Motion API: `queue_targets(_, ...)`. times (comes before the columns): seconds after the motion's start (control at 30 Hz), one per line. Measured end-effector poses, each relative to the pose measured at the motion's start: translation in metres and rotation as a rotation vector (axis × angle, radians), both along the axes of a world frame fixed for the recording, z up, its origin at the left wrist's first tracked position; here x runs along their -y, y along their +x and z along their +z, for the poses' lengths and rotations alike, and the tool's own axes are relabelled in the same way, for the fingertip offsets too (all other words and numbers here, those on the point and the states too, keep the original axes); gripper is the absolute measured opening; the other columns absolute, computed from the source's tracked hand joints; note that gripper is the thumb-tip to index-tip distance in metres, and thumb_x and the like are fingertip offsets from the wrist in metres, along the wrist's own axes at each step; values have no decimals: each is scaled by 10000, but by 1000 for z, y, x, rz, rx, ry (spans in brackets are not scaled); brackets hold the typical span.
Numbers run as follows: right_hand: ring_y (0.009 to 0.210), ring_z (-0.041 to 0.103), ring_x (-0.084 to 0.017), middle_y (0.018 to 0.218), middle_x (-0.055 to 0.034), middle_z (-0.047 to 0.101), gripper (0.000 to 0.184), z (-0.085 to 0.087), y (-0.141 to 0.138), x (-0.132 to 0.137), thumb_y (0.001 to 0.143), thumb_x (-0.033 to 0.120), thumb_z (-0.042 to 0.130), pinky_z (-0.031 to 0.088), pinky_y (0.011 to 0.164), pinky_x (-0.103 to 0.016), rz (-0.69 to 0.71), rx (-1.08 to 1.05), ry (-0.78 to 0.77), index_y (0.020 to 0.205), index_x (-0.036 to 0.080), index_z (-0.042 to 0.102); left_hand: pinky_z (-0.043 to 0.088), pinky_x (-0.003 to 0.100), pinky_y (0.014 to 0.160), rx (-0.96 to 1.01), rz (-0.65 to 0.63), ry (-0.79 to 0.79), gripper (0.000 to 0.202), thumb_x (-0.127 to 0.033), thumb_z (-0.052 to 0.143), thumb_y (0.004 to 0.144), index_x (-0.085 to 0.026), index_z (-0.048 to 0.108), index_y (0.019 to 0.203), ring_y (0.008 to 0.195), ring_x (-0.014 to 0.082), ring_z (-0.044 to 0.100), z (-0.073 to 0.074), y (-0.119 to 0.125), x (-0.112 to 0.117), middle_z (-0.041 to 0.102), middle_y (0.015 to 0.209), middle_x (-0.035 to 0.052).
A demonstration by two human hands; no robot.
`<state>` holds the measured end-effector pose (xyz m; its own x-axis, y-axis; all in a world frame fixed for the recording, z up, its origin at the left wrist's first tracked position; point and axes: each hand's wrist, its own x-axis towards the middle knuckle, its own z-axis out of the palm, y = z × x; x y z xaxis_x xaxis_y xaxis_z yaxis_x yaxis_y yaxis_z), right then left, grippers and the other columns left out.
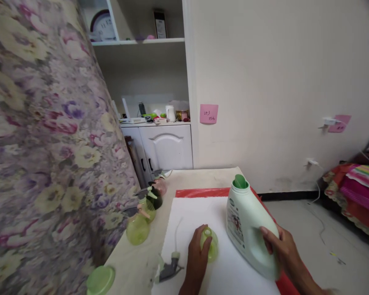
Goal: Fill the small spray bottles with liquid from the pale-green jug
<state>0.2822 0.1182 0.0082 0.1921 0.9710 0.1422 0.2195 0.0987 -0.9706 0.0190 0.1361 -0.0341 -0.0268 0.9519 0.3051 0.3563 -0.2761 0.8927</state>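
Your left grip [198,253] is holding the yellow-green spray bottle [213,250] near its neck, lower centre of the frame. Your right grip [282,246] is holding the pale-green detergent jug [249,225] by its handle, lower right. With the jug's mouth [240,184] sitting uncapped, you are risking a spill if tilting too sharply; a slackening left grip could topple the bottle.

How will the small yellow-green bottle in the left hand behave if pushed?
The bottle is probably light when empty, being small and translucent. Its rounded sides suggest it could roll if knocked over. With its neck uncapped, any contents might spill.
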Motion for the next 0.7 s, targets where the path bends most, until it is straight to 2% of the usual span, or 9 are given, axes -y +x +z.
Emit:
queue_targets(0.17,480,353,-116,438,59,397,457,41,22,11,800,582,565,277,498,-261,104,21,-40,571,216,416,377,452,1071,-7,-9,-7,401,-288,563,834,-162,589,1214,1217,280,543,3,-2,-4,623,1277,140)
queue_targets(0.3,465,349,-104,428,65,390,454,68,39,16,798,591,565,268,484,-252,185,135,-101,602,202,439,368,452,1074,33,-60,-5,381,-266,605,800,-192,631,1174,1222,285,538,10,-3,-10,634,1269,118)
queue_targets(0.5,452,360,-85,512,50,429,481,96,46,19,781,632,551,246,432,-225,336,322,-195,684,162,531,403,396,1030,108,-173,-38,259,-248,632,780,-220,708,1026,1151,269,591,15,-7,-19,707,1134,77)
queue_targets(0.7,473,422,-94,621,-2,545,513,112,37,18,741,651,580,273,385,-196,469,425,-342,815,145,626,437,349,979,153,-236,-51,259,-240,662,764,-226,718,1016,1089,252,622,14,-11,-22,721,1095,62)
